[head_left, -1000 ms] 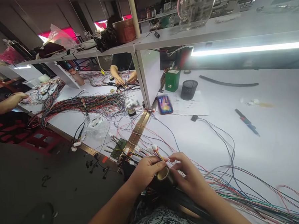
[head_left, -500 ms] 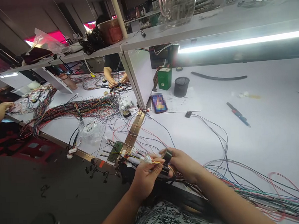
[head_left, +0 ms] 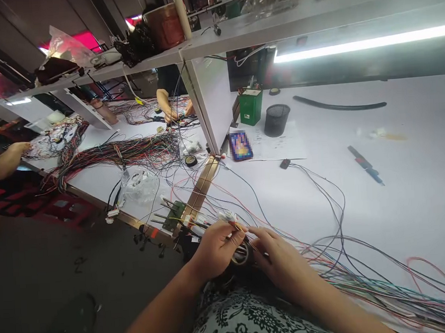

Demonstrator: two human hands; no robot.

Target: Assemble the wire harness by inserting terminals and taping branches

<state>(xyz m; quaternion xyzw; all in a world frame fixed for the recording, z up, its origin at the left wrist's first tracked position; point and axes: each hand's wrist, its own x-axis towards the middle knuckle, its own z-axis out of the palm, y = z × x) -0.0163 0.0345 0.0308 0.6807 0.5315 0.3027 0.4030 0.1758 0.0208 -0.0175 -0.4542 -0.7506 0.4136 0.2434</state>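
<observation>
wires (head_left: 240, 227) seem at a holding step, pinched by the left hand (head_left: 216, 250) above a tape roll (head_left: 250, 257), lower centre, calling for steadiness; whether the right hand (head_left: 283, 257) grips, i cannot tell.

Pale top (head_left: 249, 316) with dark floral scrollwork print; forearms bare of sleeves; hands ungloved.
</observation>
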